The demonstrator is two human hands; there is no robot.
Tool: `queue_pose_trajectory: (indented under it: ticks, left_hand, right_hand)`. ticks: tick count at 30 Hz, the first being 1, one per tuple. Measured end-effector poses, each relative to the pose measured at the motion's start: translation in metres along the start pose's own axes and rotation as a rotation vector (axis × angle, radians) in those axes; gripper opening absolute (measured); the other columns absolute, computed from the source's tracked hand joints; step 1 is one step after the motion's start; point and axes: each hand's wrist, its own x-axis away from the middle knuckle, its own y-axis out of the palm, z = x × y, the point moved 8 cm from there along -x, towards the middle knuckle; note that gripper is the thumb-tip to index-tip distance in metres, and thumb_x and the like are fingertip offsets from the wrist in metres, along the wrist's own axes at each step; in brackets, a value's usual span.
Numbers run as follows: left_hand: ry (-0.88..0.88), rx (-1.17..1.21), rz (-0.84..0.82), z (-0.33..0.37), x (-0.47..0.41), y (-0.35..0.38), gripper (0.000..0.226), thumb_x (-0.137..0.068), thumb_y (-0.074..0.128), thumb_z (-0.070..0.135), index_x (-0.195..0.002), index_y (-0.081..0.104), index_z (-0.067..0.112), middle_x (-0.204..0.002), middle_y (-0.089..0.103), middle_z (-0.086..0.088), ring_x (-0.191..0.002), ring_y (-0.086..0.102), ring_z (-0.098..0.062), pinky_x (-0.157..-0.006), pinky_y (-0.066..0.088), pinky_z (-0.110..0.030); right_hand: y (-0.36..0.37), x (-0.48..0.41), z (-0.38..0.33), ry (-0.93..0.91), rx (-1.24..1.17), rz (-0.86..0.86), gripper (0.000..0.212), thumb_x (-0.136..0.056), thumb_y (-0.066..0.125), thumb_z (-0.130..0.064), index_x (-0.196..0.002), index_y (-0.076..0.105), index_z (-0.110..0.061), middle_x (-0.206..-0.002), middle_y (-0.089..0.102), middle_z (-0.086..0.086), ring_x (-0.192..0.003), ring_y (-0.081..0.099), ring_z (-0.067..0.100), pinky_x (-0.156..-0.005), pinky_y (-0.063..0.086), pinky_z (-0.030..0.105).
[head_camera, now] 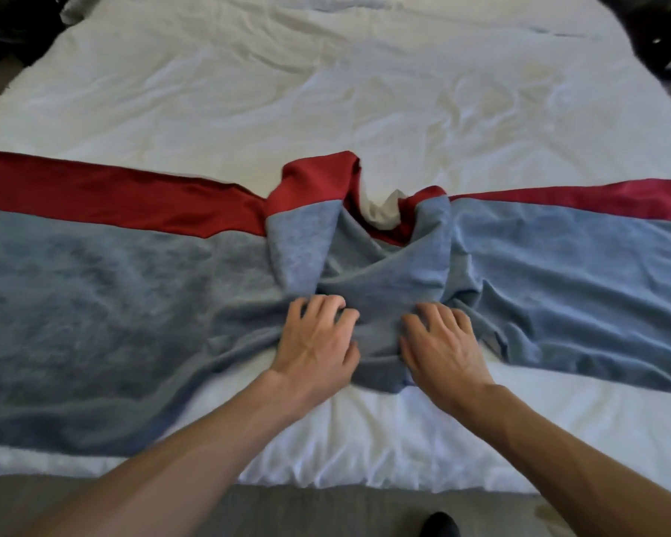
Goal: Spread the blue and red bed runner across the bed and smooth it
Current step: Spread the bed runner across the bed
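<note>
Left hand (318, 341) and right hand (442, 343) clutch one bunched bed runner (384, 281).

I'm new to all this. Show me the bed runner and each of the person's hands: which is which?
bed runner (113, 304), head view: flat blue stretch left of the bunched middle.
left hand (315, 339), head view: back of the hand.
right hand (443, 343), head view: back of the hand.
</note>
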Motion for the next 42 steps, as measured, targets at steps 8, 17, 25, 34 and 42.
queue_pose_trajectory:
  ticks: [8, 17, 25, 34, 42]
  left_hand:
    - [-0.028, -0.089, -0.176, 0.093, -0.054, 0.053, 0.060, -0.066, 0.044, 0.062, -0.099, 0.065, 0.016, -0.107, 0.058, -0.009, -0.095, 0.057, -0.029, -0.082, 0.042, -0.043]
    - [0.046, -0.187, -0.234, 0.156, -0.078, 0.089, 0.054, -0.065, 0.064, 0.061, -0.091, 0.065, 0.014, -0.102, 0.061, -0.005, -0.093, 0.055, -0.025, -0.085, 0.036, -0.045]
    - [0.069, -0.026, -0.141, 0.168, -0.088, 0.100, 0.028, -0.074, 0.071, 0.023, -0.101, 0.068, 0.018, -0.090, 0.063, -0.008, -0.077, 0.062, -0.026, -0.083, 0.041, -0.045]
    - [0.117, -0.071, -0.307, 0.216, -0.090, 0.139, 0.043, -0.083, 0.037, 0.030, -0.108, 0.071, 0.019, -0.120, 0.060, -0.026, -0.104, 0.061, -0.043, -0.081, 0.052, -0.057]
    - [0.035, -0.075, -0.369, 0.276, -0.114, 0.143, 0.052, -0.077, 0.038, 0.040, -0.112, 0.068, 0.016, -0.120, 0.060, -0.022, -0.110, 0.060, -0.037, -0.088, 0.048, -0.056]
  right_hand:
    - [0.015, 0.020, 0.126, 0.019, -0.045, -0.147, 0.045, -0.074, 0.061, -0.037, -0.112, 0.058, -0.013, -0.113, 0.057, 0.013, -0.102, 0.056, 0.034, -0.085, 0.044, 0.043]
    - [0.049, 0.034, 0.153, -0.022, -0.028, -0.209, 0.031, -0.073, 0.066, -0.036, -0.096, 0.066, -0.016, -0.107, 0.061, 0.010, -0.101, 0.058, 0.030, -0.082, 0.046, 0.044]
    - [0.063, 0.035, 0.167, -0.087, 0.035, -0.181, 0.057, -0.042, 0.091, -0.014, -0.096, 0.073, -0.005, -0.112, 0.066, 0.019, -0.103, 0.064, 0.035, -0.073, 0.054, 0.054]
    - [0.065, 0.055, 0.223, -0.093, 0.016, -0.129, 0.056, -0.043, 0.090, -0.004, -0.095, 0.071, 0.005, -0.112, 0.064, 0.027, -0.105, 0.062, 0.042, -0.080, 0.053, 0.057]
    - [0.047, 0.070, 0.283, -0.214, -0.210, -0.039, 0.048, -0.060, 0.077, -0.012, -0.107, 0.068, -0.007, -0.120, 0.060, 0.023, -0.115, 0.057, 0.039, -0.091, 0.047, 0.057]
